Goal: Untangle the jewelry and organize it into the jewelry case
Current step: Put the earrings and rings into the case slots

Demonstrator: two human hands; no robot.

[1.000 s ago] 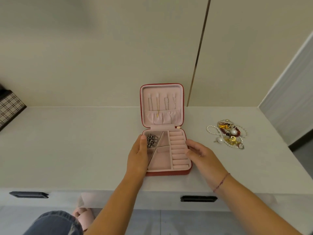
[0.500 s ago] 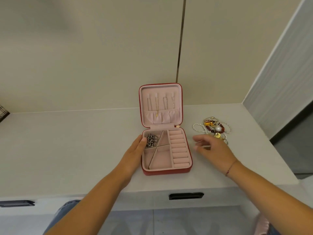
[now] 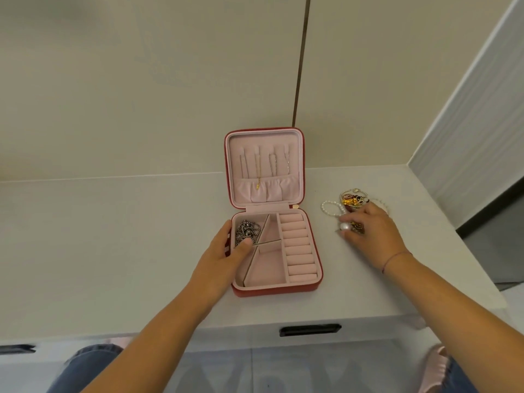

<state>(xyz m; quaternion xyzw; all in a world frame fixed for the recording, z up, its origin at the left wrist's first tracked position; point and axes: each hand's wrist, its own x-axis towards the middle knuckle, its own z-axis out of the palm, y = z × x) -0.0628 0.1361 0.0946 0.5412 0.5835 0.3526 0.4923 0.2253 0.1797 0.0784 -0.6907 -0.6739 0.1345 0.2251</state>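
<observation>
A red jewelry case [image 3: 272,290] with pink lining stands open on the white desk. A silver chain [image 3: 246,231] lies in its rear left compartment, and a thin gold necklace [image 3: 258,173] hangs in the lid. My left hand [image 3: 224,256] rests on the case's left rim, thumb over the edge near the chain. To the right lies a tangled jewelry pile [image 3: 350,202] of pearl strands, gold and red pieces. My right hand [image 3: 368,226] lies over the pile's near side, fingertips touching a large pearl [image 3: 344,226]; what it grips is hidden.
The white desk [image 3: 113,251] runs left from the case. Black drawer handles [image 3: 310,329] sit under its front edge. A cream wall stands close behind, and a grey ribbed panel [image 3: 467,137] borders the right end. My knees show below the desk.
My right hand left the case's right edge and moved right onto the jewelry pile. The left hand stayed on the case's left rim. The camera swung rightward.
</observation>
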